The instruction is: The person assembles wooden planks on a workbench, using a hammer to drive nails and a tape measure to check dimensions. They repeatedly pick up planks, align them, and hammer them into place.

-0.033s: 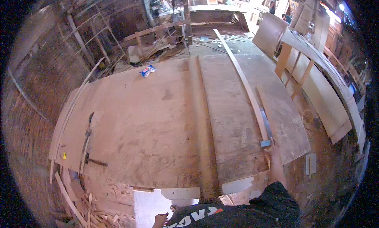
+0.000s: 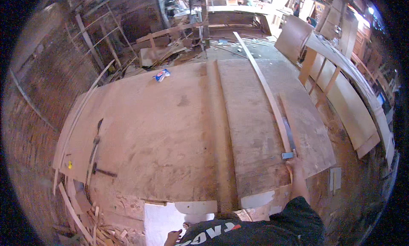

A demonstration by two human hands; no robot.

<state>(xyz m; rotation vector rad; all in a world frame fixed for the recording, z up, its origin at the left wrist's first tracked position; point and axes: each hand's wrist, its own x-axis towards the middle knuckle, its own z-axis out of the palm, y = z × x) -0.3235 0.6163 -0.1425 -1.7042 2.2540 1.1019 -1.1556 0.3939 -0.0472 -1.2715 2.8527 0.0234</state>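
On the right part of a large plywood sheet [image 2: 149,118] lies a long, narrow wooden strip [image 2: 264,82]. A try square [image 2: 287,155] sits at the strip's near end, its grey stock across the end and its blade alongside the strip's right edge. My right hand [image 2: 295,164] is closed at the stock, one finger extended towards the blade. Low in the head view, my left hand [image 2: 173,237] hangs near my body, apart from the sheet. Its fingers look curled; whatever they may hold is hidden.
A shorter strip [image 2: 288,118] lies right of the square. A raised board [image 2: 219,131] runs lengthwise down the middle. Left are a hammer [image 2: 105,173], a yellow tape measure [image 2: 70,164] and thin strips. A blue-white packet [image 2: 162,75] lies farther back. Curved panels [image 2: 349,105] stand right.
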